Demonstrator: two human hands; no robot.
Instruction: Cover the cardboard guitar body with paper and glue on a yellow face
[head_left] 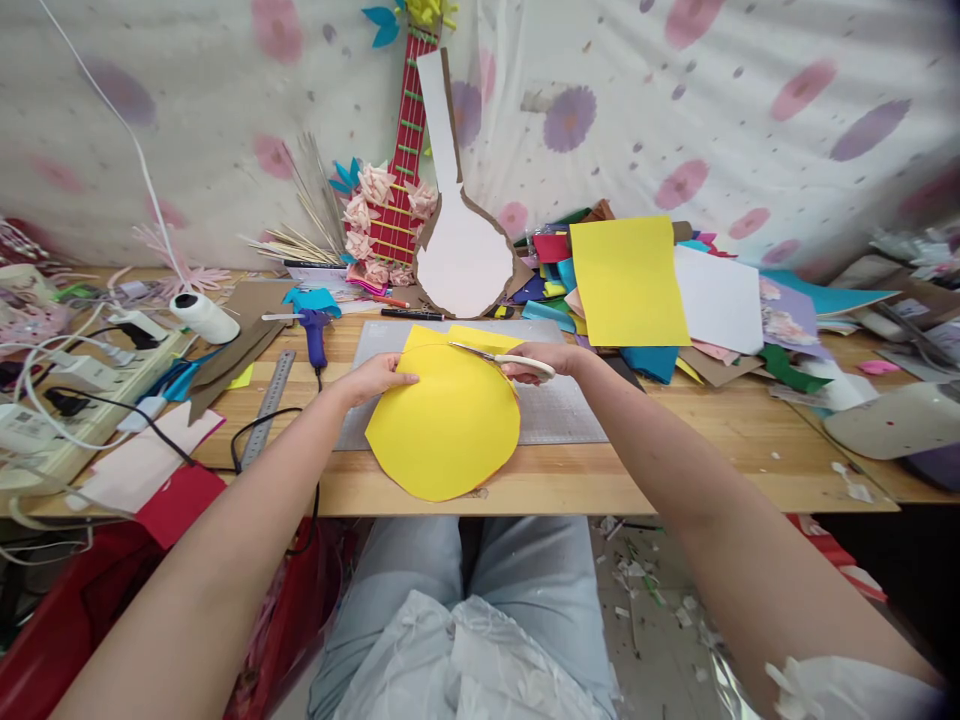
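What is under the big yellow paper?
Under the yellow paper lies a grey cutting mat, and the wooden table is under its near edge. The mat's middle is covered, so anything there is hidden.

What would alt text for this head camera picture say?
A person's right hand cuts a rounded yellow sheet with scissors while the left hand steadies it on a wooden table. Coloured paper scraps and a cardboard guitar lie behind.

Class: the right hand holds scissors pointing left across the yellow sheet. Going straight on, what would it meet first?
Probably the left hand pressing the yellow sheet; the right hand aims its scissors roughly there, though depth is unclear.
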